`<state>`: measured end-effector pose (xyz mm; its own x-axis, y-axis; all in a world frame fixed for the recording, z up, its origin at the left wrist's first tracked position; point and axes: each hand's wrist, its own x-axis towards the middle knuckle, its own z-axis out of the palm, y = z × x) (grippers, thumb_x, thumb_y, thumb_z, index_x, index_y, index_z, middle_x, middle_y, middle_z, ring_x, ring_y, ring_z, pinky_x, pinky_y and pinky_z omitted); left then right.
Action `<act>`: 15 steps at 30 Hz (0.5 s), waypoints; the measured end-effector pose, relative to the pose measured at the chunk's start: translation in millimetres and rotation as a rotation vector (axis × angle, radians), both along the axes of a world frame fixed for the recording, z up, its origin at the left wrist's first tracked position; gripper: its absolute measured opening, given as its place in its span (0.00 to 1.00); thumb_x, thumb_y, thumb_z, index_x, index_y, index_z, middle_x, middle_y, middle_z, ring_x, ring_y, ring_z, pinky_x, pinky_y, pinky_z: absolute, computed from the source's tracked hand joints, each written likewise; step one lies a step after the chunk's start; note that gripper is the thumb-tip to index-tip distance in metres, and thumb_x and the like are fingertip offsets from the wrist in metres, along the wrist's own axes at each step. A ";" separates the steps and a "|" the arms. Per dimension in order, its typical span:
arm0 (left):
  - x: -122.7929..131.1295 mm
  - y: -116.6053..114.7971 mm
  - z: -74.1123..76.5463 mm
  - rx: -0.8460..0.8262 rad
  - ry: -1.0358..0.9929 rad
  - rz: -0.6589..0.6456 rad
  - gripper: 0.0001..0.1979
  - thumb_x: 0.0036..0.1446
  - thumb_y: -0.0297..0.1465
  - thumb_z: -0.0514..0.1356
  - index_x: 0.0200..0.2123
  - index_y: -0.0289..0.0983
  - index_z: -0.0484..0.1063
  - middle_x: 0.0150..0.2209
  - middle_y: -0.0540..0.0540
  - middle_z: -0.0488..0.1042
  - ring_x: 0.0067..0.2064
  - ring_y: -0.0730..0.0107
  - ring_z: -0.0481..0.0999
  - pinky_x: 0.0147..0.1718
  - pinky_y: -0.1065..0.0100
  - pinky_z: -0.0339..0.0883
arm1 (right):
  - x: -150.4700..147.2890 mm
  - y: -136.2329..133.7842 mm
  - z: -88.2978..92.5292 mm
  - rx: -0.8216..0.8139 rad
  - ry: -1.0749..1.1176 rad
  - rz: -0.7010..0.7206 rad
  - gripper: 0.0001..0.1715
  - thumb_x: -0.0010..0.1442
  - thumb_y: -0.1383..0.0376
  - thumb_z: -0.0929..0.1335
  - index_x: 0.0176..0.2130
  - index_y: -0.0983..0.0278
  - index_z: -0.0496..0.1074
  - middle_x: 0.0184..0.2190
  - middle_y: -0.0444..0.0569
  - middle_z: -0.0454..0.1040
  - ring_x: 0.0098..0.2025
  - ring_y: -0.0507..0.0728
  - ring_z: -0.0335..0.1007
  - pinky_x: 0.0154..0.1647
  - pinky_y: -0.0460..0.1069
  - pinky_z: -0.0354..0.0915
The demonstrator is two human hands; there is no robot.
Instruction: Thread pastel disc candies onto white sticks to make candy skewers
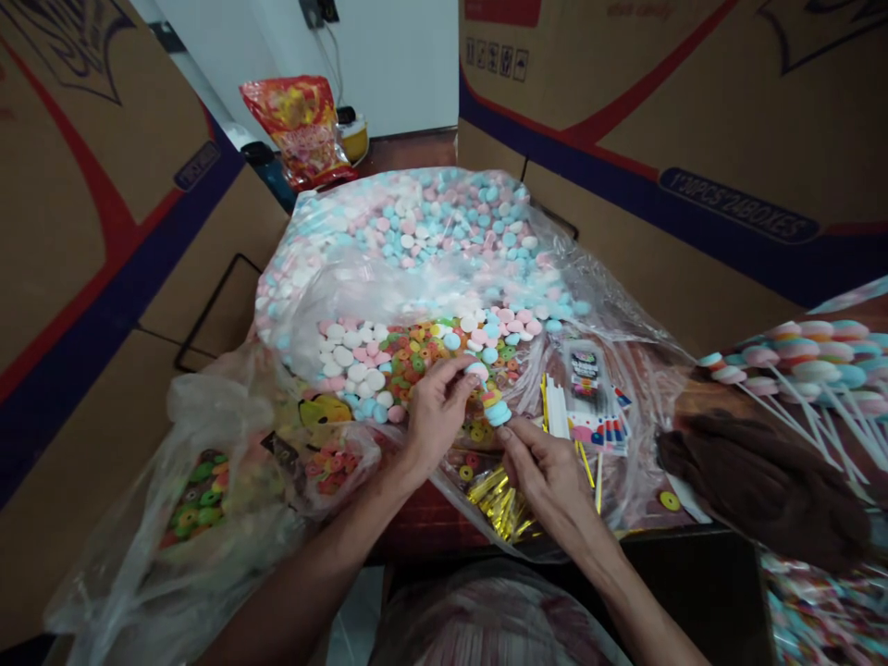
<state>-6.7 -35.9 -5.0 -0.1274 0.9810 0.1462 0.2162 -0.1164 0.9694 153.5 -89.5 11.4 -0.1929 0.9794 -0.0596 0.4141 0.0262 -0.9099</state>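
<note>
My left hand [438, 407] is closed, its thumb and forefinger pinching a pink-and-white marshmallow [476, 371]. Just below and to the right, my right hand [545, 462] closes on a candy skewer [497, 413]. Blue marshmallow and yellow-orange gummy ring show at its upper part; the stick itself is mostly hidden by my fingers. The two candies are close together, and whether they touch I cannot tell. Behind my hands lie loose gummy rings [416, 365] and pastel marshmallows [347, 356], spilling from a large clear bag [416, 217] of pink, white and blue marshmallows.
Right of my hands lie white sticks [557, 407], a small clear packet [584, 375] and gold twist ties [500, 504]. Finished marshmallow skewers [825, 361] and a brown cloth [763, 481] sit at the far right. Cardboard boxes [666, 120] flank the table. A red snack bag [298, 129] stands behind.
</note>
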 end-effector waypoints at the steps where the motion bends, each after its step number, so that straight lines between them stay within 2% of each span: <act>1: 0.4 -0.5 0.1 0.034 0.043 0.003 0.11 0.59 0.31 0.61 0.44 0.38 0.79 0.42 0.44 0.78 0.45 0.65 0.76 0.46 0.66 0.69 | -1.2 0.4 1.0 -0.004 0.008 -0.002 0.21 0.67 0.57 0.60 0.24 0.61 0.59 0.16 0.39 0.58 0.20 0.50 0.54 0.23 0.45 0.49; 4: 1.4 -2.2 4.1 0.094 0.138 -0.001 0.10 0.59 0.29 0.60 0.42 0.39 0.80 0.38 0.46 0.77 0.42 0.67 0.75 0.44 0.68 0.69 | -4.8 1.4 1.7 -0.029 0.077 -0.023 0.20 0.66 0.56 0.61 0.24 0.61 0.59 0.15 0.38 0.56 0.19 0.50 0.51 0.21 0.45 0.47; 8: 2.3 -6.0 10.1 0.103 0.160 -0.034 0.10 0.60 0.30 0.60 0.43 0.41 0.80 0.38 0.47 0.77 0.41 0.68 0.75 0.43 0.68 0.69 | -7.8 2.5 -1.3 -0.088 0.205 -0.055 0.20 0.65 0.55 0.62 0.25 0.61 0.59 0.16 0.37 0.52 0.19 0.49 0.47 0.20 0.45 0.45; 15: 3.8 -21.4 7.0 -0.009 0.108 -0.100 0.13 0.63 0.35 0.58 0.45 0.38 0.80 0.41 0.44 0.79 0.44 0.66 0.77 0.45 0.67 0.71 | -12.7 7.2 -6.9 -0.160 0.285 -0.078 0.20 0.65 0.53 0.62 0.27 0.61 0.61 0.17 0.37 0.53 0.20 0.49 0.46 0.19 0.45 0.45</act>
